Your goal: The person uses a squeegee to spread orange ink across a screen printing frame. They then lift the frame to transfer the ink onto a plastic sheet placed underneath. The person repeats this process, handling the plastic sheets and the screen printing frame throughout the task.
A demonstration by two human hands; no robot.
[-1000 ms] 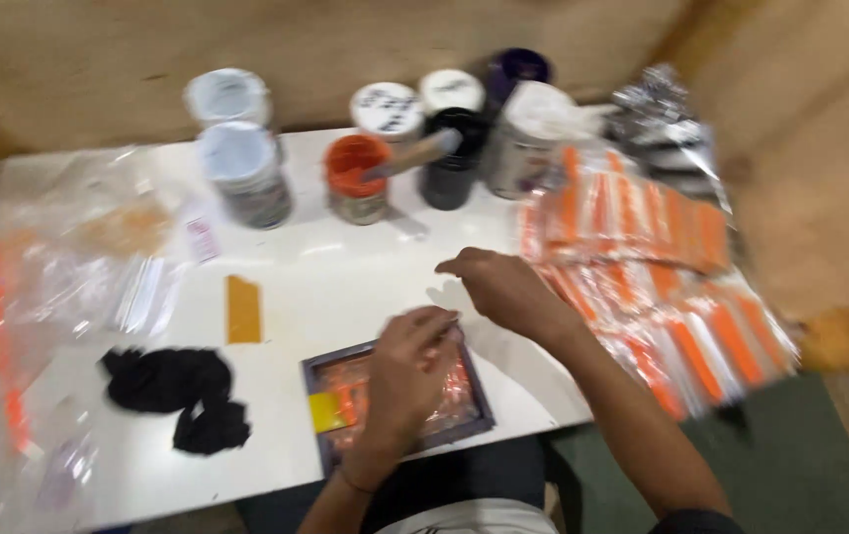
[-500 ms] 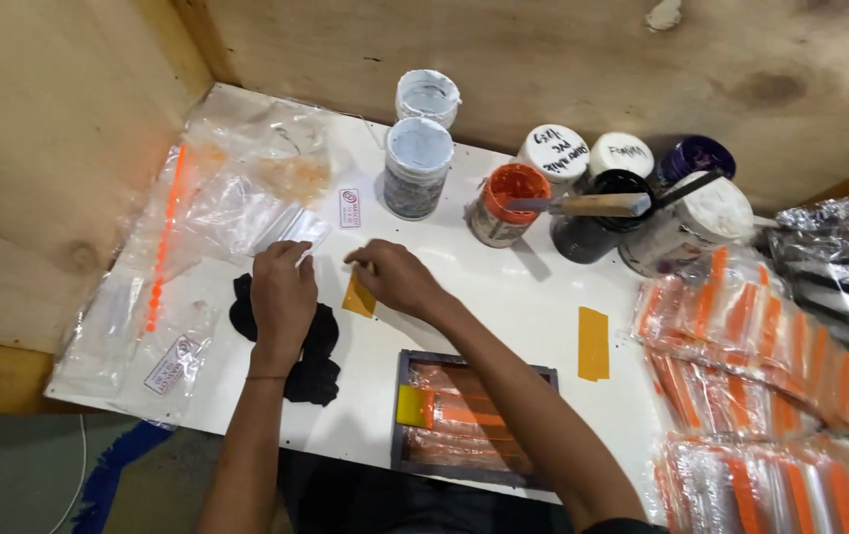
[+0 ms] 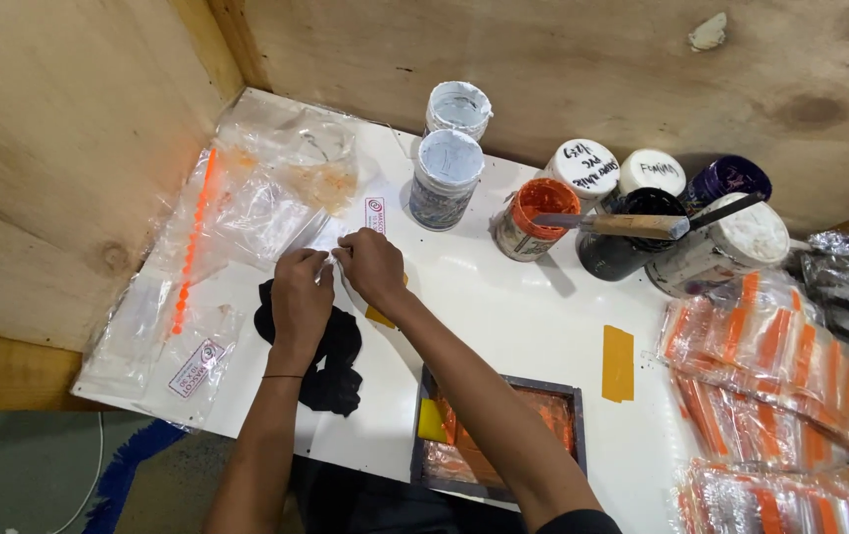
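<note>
The clear plastic bag [image 3: 320, 259] lies at the left part of the white table [image 3: 503, 307], at the edge of a pile of clear bags [image 3: 246, 213]. Both hands meet on it. The left hand [image 3: 301, 297] and the right hand [image 3: 370, 265] have their fingertips pressed together on the thin film, pinching its edge between them, just above a black cloth [image 3: 320, 351] that lies under the left wrist. A small yellow piece [image 3: 380, 316] shows under the right wrist.

Behind the hands stand several jars. Two grey jars [image 3: 447, 163] have white paint around their mouths. An orange jar [image 3: 533, 216] holds orange paint, and a wooden-handled tool [image 3: 632, 225] rests across it and a black jar [image 3: 632, 235]. Two white lids [image 3: 614, 170], a purple jar [image 3: 728, 181] and a white tub [image 3: 726, 247] stand near them. A dark frame [image 3: 503, 435] with orange colour inside lies at the near edge, under the right forearm. A yellow strip [image 3: 618, 362] lies right of it, and packets with orange stripes [image 3: 790, 396] are stacked at the far right.

Half a second ago the left hand was flat on the black cloth and the right hand was on the yellow piece; now both have moved up to the bag.
</note>
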